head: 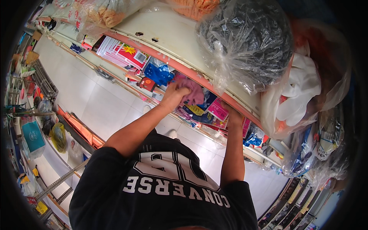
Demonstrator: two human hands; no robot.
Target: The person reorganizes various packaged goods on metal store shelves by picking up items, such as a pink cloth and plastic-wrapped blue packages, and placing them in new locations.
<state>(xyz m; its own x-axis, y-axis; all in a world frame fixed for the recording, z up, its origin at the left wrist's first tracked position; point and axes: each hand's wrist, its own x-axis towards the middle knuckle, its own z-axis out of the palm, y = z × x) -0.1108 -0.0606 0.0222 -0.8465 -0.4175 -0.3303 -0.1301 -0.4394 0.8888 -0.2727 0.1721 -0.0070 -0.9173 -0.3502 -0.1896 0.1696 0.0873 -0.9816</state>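
My left hand is closed around a crumpled pink cloth at the front of a lower shelf. Just beyond it lie a blue plastic-wrapped item and a red packet. My right hand reaches in among flat packets under the upper shelf's edge; its fingers are mostly hidden there. Beside it are a pink card packet and a yellow and dark blue packet. Whether the right hand grips anything is not visible.
The upper shelf's red-edged lip overhangs both hands. On it sit a large clear bag of dark items and a bag with white gloves. A stack of red-and-white packets lies left. Stocked shelving stands across the tiled floor.
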